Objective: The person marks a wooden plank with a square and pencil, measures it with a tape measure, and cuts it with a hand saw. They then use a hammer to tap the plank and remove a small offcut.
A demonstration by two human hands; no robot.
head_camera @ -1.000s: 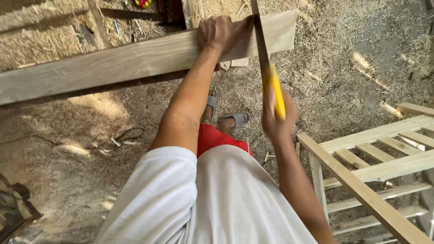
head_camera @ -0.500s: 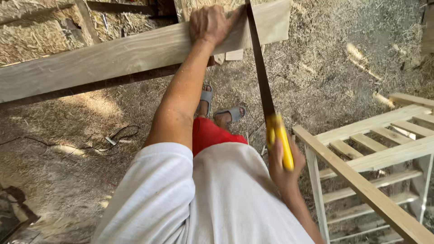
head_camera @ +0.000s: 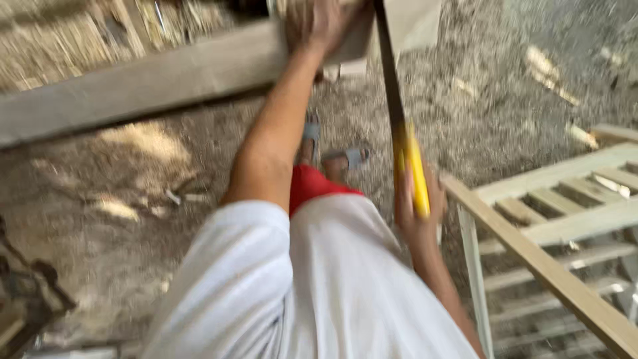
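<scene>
A long pale wooden plank [head_camera: 153,80] runs across the top of the view. My left hand [head_camera: 325,23] presses down on it near its right end. My right hand [head_camera: 415,209] grips the yellow handle of a hand saw [head_camera: 402,126], whose dark blade runs up to the plank just right of my left hand. The picture is blurred. My white shirt, red shorts and sandalled feet fill the middle below.
A slatted wooden frame [head_camera: 565,219] stands close at the right, its rail next to my right forearm. The ground [head_camera: 498,100] is covered in sawdust and wood scraps. Dark objects lie at the lower left edge.
My right hand has drawn the saw back toward my body, so the handle sits lower. My left hand stays on the plank. The view has shifted and blurred.
</scene>
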